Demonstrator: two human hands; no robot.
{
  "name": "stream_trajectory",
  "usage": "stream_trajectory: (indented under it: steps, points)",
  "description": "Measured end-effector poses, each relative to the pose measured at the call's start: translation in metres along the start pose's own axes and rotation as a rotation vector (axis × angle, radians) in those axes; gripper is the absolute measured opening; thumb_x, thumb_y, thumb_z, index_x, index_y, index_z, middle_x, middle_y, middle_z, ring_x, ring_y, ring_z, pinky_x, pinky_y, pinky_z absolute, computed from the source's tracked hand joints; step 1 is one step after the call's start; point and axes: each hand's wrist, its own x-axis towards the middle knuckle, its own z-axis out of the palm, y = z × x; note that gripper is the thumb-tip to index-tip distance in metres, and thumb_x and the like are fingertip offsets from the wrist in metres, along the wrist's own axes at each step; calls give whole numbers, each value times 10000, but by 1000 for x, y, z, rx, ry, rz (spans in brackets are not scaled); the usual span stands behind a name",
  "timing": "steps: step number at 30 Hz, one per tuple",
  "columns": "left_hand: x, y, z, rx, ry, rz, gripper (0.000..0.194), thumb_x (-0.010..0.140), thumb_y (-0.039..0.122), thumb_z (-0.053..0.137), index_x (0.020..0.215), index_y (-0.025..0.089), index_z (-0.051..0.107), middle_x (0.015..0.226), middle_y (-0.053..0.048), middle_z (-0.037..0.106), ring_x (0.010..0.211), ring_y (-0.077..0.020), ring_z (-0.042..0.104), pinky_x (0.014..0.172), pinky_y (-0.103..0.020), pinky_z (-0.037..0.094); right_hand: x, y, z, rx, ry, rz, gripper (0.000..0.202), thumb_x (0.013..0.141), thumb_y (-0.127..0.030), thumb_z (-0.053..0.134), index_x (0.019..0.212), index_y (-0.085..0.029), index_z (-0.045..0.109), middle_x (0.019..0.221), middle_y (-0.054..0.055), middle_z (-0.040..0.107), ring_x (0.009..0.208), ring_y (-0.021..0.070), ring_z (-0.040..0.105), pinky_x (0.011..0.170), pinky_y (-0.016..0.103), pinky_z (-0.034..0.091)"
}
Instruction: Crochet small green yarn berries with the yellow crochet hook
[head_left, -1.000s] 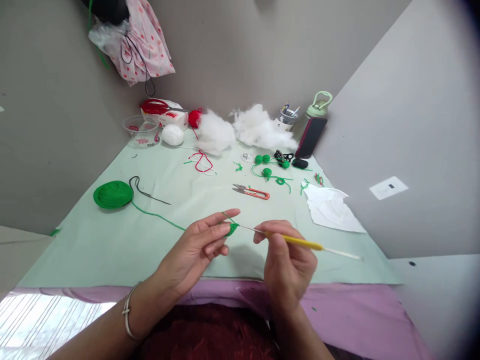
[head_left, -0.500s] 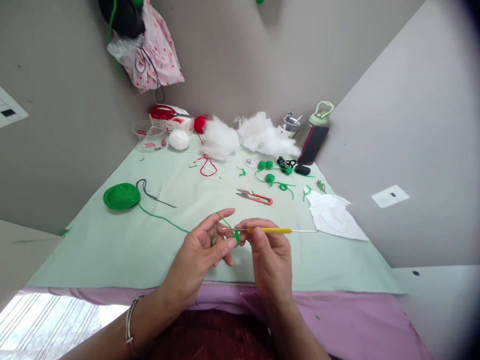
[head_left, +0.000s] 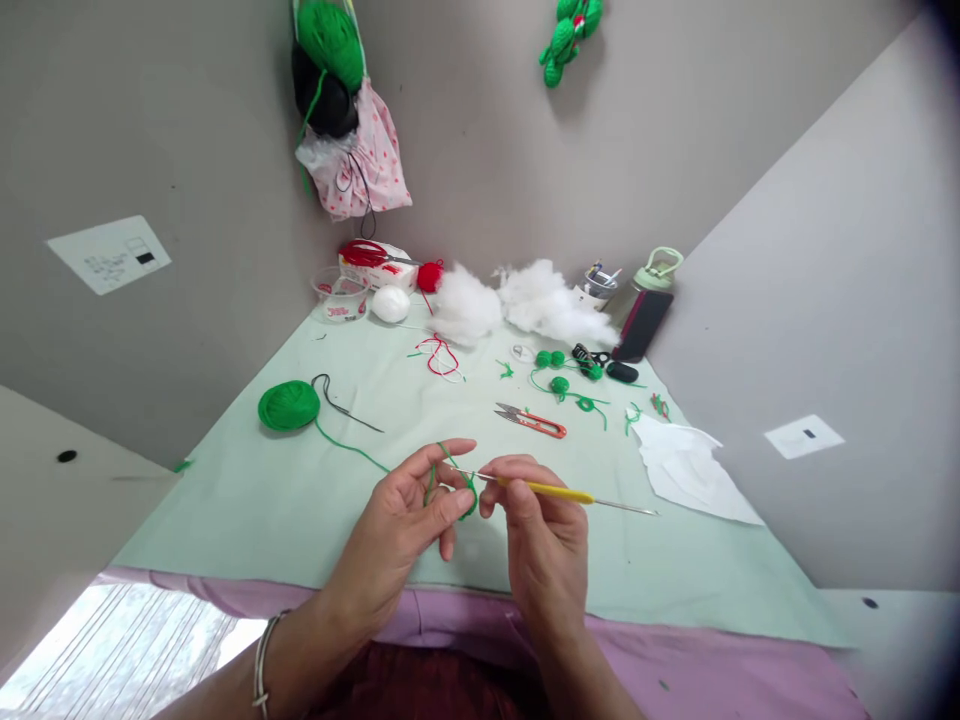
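Between thumb and fingers, my left hand (head_left: 409, 510) pinches a small green crochet piece (head_left: 469, 497). Green yarn (head_left: 352, 450) loops over its raised index finger and runs back to a green yarn ball (head_left: 289, 405) on the left. My right hand (head_left: 546, 520) grips a crochet hook (head_left: 559, 491) by its yellow handle, pen-fashion. The hook's thin metal tip lies at the yarn just above the piece, and its other metal end points right and slightly down. Beyond the hands lie orange-handled thread snips (head_left: 532, 420).
White stuffing (head_left: 551, 300), a red yarn ball (head_left: 430, 276) and a white yarn ball (head_left: 391, 303) sit along the back. Small green crocheted balls (head_left: 559, 385) lie right of centre. A white sheet (head_left: 690, 465), a dark phone (head_left: 643, 326) and a bottle (head_left: 652, 272) are at right.
The camera view has shifted, so the table appears lower and further right. The crochet hook has tilted, its right end now lower. Both hands keep their holds.
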Motion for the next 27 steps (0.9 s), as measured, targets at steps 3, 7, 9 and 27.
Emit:
stream_trajectory:
  steps: [3, 7, 9, 27]
  points:
    - [-2, 4, -5, -23, -15, 2, 425, 809, 342, 853, 1196, 209, 734, 847, 17, 601, 613, -83, 498, 487, -209, 398, 1, 1, 4, 0, -28, 41, 145, 1014, -285, 648, 1013, -260, 791, 930, 14, 709, 692, 121, 643, 705, 296, 516]
    - [-3, 7, -7, -63, -32, 17, 323, 802, 335, 858, 1067, 193, 738, 793, -4, 644, 680, -119, 532, 491, -201, 393, 2, 2, 11, 1, -51, 81, 127, 996, -303, 674, 1000, -262, 794, 858, -1, 674, 688, 118, 640, 688, 278, 520]
    - [-2, 7, -9, -96, -30, 28, 245, 786, 335, 870, 927, 192, 730, 785, -7, 652, 666, -115, 518, 492, -197, 389, 3, 0, 15, -11, -75, 91, 141, 1001, -312, 664, 984, -261, 795, 831, -4, 658, 680, 117, 634, 673, 270, 524]
    - [-46, 5, -22, -376, -284, -159, 243, 745, 329, 908, 779, 184, 716, 623, 71, 505, 394, 0, 263, 383, -137, 293, 113, 46, 127, -878, -968, -353, 454, 982, -284, 687, 1412, -253, 547, 1356, 123, 649, 1231, 275, 614, 960, 413, 555]
